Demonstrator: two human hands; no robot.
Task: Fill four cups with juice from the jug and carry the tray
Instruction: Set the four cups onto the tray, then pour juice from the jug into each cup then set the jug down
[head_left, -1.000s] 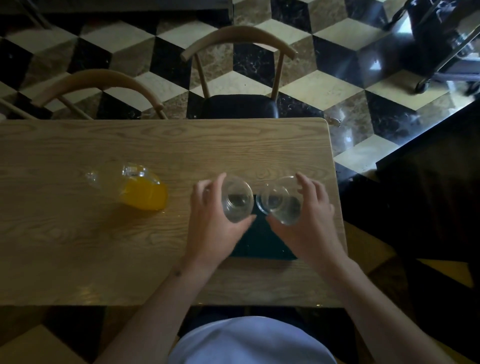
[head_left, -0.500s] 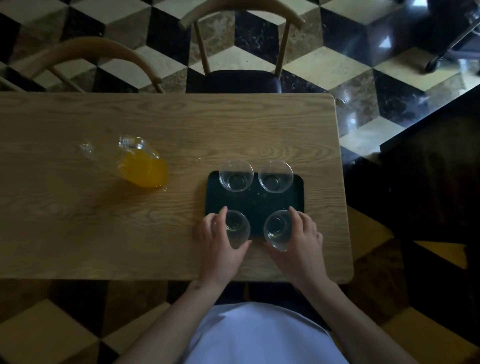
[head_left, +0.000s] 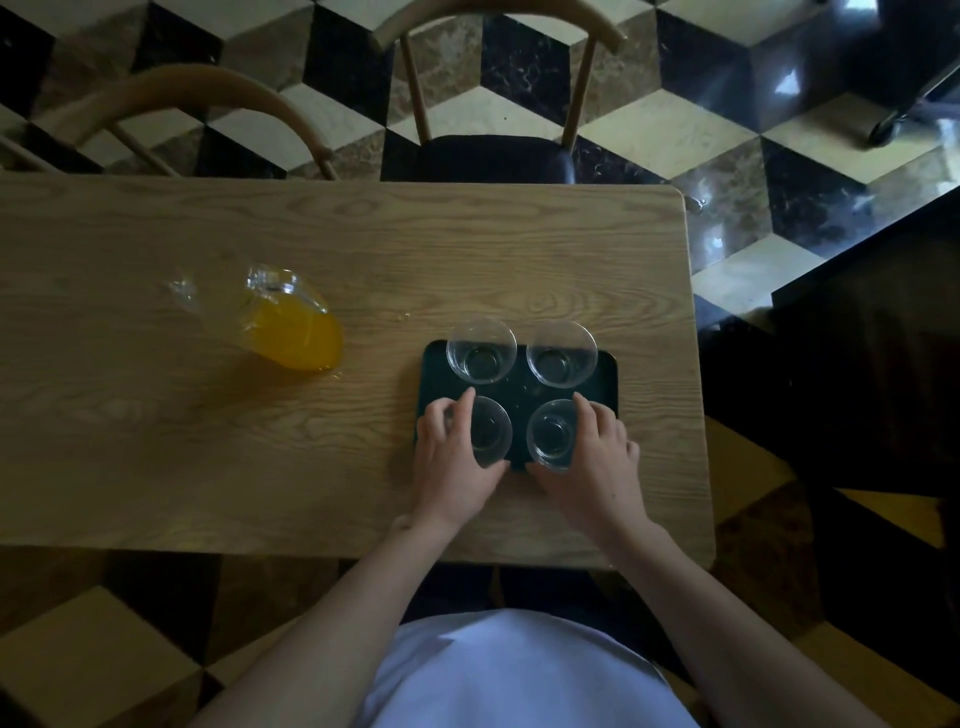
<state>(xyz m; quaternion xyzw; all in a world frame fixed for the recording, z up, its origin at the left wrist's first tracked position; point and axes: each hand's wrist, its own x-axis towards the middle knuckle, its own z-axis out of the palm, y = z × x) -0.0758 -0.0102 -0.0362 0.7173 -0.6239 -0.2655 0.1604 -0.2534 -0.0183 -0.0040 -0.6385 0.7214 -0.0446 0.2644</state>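
Cups first: we count four clear ones, all without juice, in a two-by-two block on the dark tray at the right end of the wooden table. We read no labels or writing anywhere. Far-left cup and far-right cup stand untouched on the tray's far side. Our left hand curls round the near-left cup, fingers on its left wall, thumb at its near side. Our right hand grips the near-right cup the same way, fingers on its right wall, thumb near. Both near cups are upright, just beside each other. Glass jug of orange juice stands well left of the tray, apart from both hands. Two wooden chairs sit beyond the table on a cube-pattern tiled floor.
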